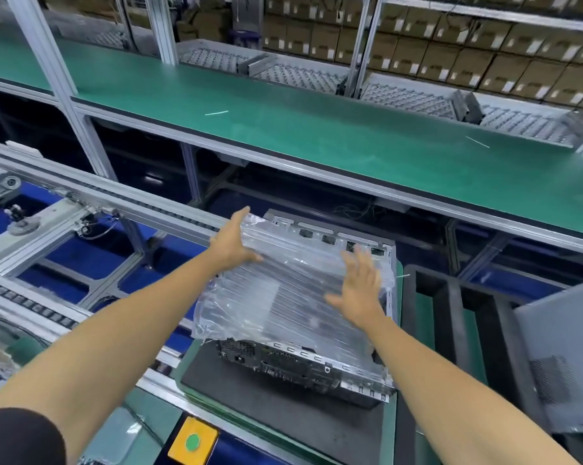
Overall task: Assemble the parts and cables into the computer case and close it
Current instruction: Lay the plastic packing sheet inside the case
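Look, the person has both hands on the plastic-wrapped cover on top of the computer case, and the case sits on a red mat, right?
Nearly right. The mat is black, not red; the head view shows this. The rest holds: the left hand and the right hand are on the plastic-wrapped cover lying on top of the computer case.
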A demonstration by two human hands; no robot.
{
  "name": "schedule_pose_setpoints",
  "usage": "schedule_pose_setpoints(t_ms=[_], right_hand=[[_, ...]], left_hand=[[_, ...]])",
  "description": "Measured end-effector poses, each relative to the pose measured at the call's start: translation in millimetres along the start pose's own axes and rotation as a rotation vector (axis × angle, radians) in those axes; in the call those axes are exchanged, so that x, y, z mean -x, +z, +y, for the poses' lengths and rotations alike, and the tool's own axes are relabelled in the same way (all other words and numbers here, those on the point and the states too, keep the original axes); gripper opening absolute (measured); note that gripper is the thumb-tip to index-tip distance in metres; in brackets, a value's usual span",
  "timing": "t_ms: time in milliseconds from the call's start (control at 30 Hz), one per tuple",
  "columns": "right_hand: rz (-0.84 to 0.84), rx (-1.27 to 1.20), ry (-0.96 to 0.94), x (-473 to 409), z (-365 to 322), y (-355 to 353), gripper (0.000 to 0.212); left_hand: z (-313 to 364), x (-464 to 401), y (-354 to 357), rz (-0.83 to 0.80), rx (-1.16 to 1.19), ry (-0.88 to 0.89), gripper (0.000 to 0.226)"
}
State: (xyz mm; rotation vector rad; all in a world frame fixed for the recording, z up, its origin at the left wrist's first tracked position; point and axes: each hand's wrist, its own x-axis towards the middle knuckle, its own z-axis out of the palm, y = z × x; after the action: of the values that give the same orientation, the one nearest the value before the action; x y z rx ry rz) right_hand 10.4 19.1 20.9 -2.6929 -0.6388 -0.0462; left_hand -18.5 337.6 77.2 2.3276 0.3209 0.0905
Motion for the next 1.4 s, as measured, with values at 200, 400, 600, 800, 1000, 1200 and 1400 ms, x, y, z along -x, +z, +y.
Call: schedule_pose_setpoints(t_ms=[200,400,600,800,1000,1200,1400], right_hand=[[-0.225,0.338,-0.159,-27.6,1.5,-31.0,0.072],[-0.370,0.245,-0.294,21.2,0.1,4.7,0.069],[-0.218,-0.102,-0.071,31.4,-7.2,16.3,0.009],[-0.266,-0.198,-0.099,22.9,-12.5,-12.4,0.041],[-0.107,-0.129,0.055,18.0,-3.0,2.3,0.060],[-0.280,-0.325,0.108,-9.9,-1.6,-8.3,0.077],[0.037,-0.657,0.242,-46.6,-10.1,-46.7,0.055]], left_hand=[[-21.3,24.8,-33.5,-0.177,-0.310,0.550,0.052],[-8.0,57.6,-82.0,-0.765,-0.154,0.134,0.048],[5.7,68.8,-71.5,-0.953,0.066,-0.100,0.029],[20.4,37.6,-50.1,-0.600,-0.307,0.439,0.035],[31.1,11.4,-2.0,-0.244,-0.460,0.584,0.061],[44.4,-5.8,-14.7,-0.153,0.006,0.503,0.058],[47.3,-5.3,-53.1,-0.154,0.921,0.053,0.075]])
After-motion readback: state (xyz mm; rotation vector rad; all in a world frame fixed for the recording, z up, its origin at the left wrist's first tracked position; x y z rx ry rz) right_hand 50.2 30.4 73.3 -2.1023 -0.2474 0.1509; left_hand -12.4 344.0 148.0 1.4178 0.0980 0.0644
